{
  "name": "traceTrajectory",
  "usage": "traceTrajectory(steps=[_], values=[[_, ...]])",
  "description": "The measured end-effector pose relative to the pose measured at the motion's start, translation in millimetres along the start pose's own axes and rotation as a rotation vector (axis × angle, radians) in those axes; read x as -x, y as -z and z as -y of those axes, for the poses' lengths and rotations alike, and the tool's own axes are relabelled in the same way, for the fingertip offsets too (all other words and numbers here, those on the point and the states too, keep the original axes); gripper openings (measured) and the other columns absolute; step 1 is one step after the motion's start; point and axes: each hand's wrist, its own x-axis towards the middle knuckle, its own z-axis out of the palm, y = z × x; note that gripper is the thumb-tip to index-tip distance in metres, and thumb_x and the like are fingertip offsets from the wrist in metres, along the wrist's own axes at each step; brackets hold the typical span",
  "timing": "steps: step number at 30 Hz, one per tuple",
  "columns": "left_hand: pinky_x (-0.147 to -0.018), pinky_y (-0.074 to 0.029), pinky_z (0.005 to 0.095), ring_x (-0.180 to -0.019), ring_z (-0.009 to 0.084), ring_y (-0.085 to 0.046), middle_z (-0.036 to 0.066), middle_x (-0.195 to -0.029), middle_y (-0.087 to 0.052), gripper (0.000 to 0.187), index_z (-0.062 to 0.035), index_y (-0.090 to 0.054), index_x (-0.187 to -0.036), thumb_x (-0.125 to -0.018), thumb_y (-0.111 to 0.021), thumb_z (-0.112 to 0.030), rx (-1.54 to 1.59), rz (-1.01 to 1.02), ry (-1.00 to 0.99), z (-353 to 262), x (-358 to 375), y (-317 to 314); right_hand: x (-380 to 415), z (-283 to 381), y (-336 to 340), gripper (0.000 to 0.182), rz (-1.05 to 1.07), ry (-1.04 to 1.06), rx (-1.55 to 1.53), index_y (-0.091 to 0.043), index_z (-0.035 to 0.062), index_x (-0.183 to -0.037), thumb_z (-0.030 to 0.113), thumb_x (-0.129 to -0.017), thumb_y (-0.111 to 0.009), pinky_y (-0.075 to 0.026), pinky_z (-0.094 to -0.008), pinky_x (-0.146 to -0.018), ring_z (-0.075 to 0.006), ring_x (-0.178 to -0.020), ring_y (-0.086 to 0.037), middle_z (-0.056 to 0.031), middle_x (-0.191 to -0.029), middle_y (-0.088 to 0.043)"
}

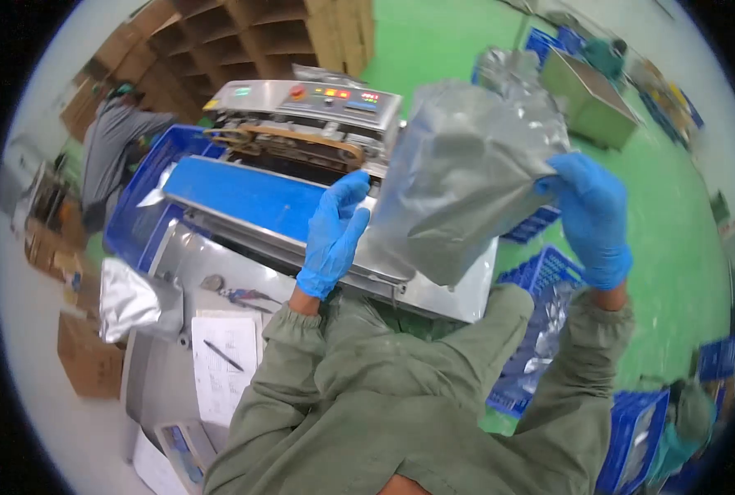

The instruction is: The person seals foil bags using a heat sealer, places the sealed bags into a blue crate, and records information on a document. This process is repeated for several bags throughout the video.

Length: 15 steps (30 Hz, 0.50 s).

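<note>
A large silver foil bag [458, 181] hangs at the centre right, its side pinched by my right hand [590, 216] in a blue glove. My left hand [333, 233], also gloved in blue, is left of the bag with its fingers apart and nothing between them. It is over the front edge of a machine with a blue conveyor belt [244, 194] and a lit control panel [330, 96]. The bag covers the machine's right end.
At the left, a metal tray [157, 375] bears papers [223, 363], a pen and a tool, with a silver bag [136, 301] at its edge. Blue crates [541, 276] stand on both sides. One person [120, 148] works at the upper left; others are at the right.
</note>
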Motion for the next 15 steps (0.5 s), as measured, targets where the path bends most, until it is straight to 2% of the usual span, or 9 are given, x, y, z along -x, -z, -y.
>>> traceTrajectory(steps=[3,5,6,7,8,10,11,13,15], values=[[-0.092,-0.038,0.0253,-0.114,0.0134,-0.045,0.008,-0.134,-0.044,0.05,-0.004,-0.039,-0.136,-0.09,-0.054,-0.015,0.157,-0.148,-0.045,12,-8,19,-5,0,-50,0.021,0.098,0.098,-0.022,-0.058,0.0066,-0.088,-0.005,-0.071,-0.059,-0.048,-0.0322,-0.063,-0.025,-0.07,-0.06,-0.0088,-0.078,-0.061],[-0.093,-0.038,0.0257,-0.116,0.0141,-0.045,0.009,-0.135,-0.044,0.048,-0.0034,-0.04,-0.135,-0.09,-0.053,-0.014,0.227,-0.18,0.012,9,-5,22,-2,4,-74,0.021,0.105,0.177,0.018,-0.058,0.0067,-0.089,-0.006,-0.072,-0.059,-0.048,-0.0314,-0.063,-0.0244,-0.07,-0.06,-0.0093,-0.079,-0.061],[-0.095,-0.037,0.0262,-0.117,0.0148,-0.044,0.011,-0.136,-0.043,0.047,-0.0028,-0.04,-0.135,-0.09,-0.053,-0.012,0.305,-0.173,0.086,9,-4,22,2,10,-81,0.022,0.019,0.036,-0.088,-0.057,0.0064,-0.091,-0.007,-0.074,-0.06,-0.047,-0.0304,-0.064,-0.0222,-0.07,-0.06,-0.0089,-0.079,-0.061],[-0.097,-0.037,0.0268,-0.115,0.0133,-0.046,0.009,-0.128,-0.051,0.042,-0.0018,-0.047,-0.13,-0.089,-0.055,-0.011,0.225,-0.233,0.061,18,-4,24,7,15,-89,0.023,-0.061,-0.115,-0.194,-0.057,0.0061,-0.093,-0.007,-0.075,-0.06,-0.047,-0.0294,-0.065,-0.0201,-0.069,-0.06,-0.0085,-0.079,-0.062],[-0.097,-0.037,0.0268,-0.115,0.0133,-0.046,0.009,-0.128,-0.051,0.042,-0.0018,-0.047,-0.13,-0.089,-0.055,-0.011,0.228,-0.25,0.06,21,-4,26,16,16,-100,0.023,-0.05,-0.102,-0.197,-0.057,0.0061,-0.093,-0.007,-0.075,-0.06,-0.047,-0.0294,-0.065,-0.0201,-0.069,-0.06,-0.0085,-0.079,-0.062],[-0.09,-0.043,0.0248,-0.1,0.0106,-0.054,0.006,-0.112,-0.06,0.034,-0.0023,-0.055,-0.12,-0.087,-0.059,-0.009,0.351,-0.253,0.068,24,-10,27,31,20,-120,0.021,-0.334,-0.337,-0.457,-0.057,0.0036,-0.094,-0.006,-0.076,-0.063,-0.046,-0.0269,-0.066,-0.0155,-0.07,-0.059,-0.0072,-0.08,-0.063],[-0.09,-0.043,0.0248,-0.1,0.0106,-0.054,0.006,-0.112,-0.06,0.034,-0.0023,-0.055,-0.12,-0.087,-0.059,-0.009,0.357,-0.247,0.063,20,-14,25,32,29,-125,0.015,-0.341,-0.415,-0.533,-0.058,0.0015,-0.087,-0.004,-0.074,-0.065,-0.046,-0.0259,-0.067,-0.0136,-0.071,-0.057,-0.006,-0.08,-0.063],[-0.075,-0.045,0.0201,-0.082,0.0062,-0.054,0.001,-0.093,-0.062,0.021,-0.0032,-0.061,-0.107,-0.086,-0.061,-0.007,0.392,-0.396,-0.018,9,-21,16,49,20,-144,0.012,-0.273,-0.389,-0.483,-0.059,0.002,-0.083,-0.004,-0.074,-0.064,-0.045,-0.026,-0.067,-0.0143,-0.07,-0.057,-0.0064,-0.079,-0.062],[-0.07,-0.043,0.019,-0.076,0.0053,-0.052,-0.001,-0.088,-0.061,0.016,-0.0033,-0.061,-0.101,-0.086,-0.062,-0.006,0.375,-0.421,-0.015,14,-24,13,55,17,-152,0.01,-0.211,-0.37,-0.437,-0.059,0.0026,-0.08,-0.004,-0.075,-0.064,-0.044,-0.0261,-0.066,-0.015,-0.069,-0.056,-0.0069,-0.077,-0.061]])
